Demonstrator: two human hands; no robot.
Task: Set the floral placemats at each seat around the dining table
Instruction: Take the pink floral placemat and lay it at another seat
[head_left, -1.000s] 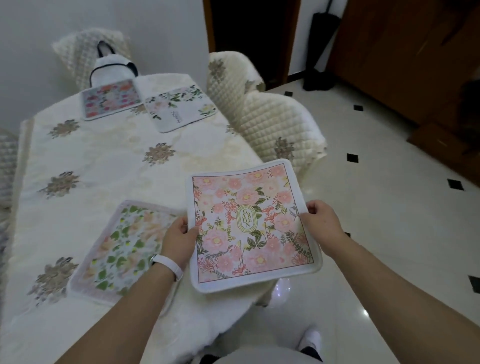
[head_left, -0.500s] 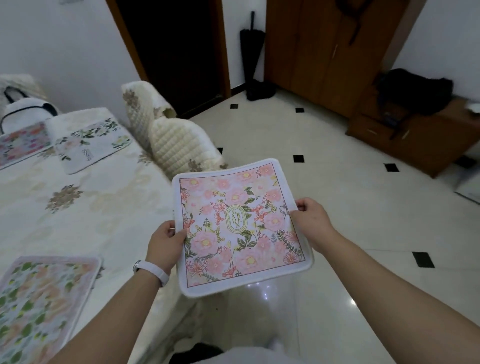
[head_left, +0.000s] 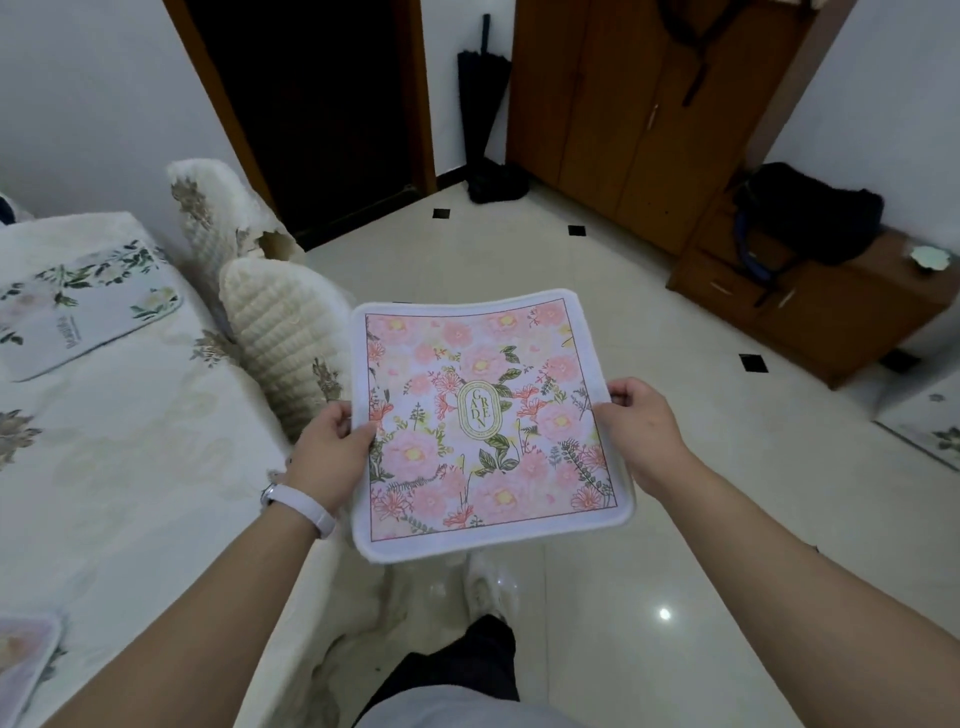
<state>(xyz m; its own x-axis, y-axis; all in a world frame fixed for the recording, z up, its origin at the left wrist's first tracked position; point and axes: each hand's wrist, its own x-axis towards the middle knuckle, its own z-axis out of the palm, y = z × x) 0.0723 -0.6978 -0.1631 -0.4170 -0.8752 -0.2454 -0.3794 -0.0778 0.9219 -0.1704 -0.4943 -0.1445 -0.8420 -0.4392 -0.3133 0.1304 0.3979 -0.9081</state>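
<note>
Over glossy tile, both hands grip the soft, rounded-square pink placemat (head_left: 485, 415).

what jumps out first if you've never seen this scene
The pink floral placemat fills the centre, held flat over the tiled floor with the left hand and right hand gripping its side edges. At left, the cream-clothed dining table carries a white leafy placemat, with quilted chairs alongside.
</note>
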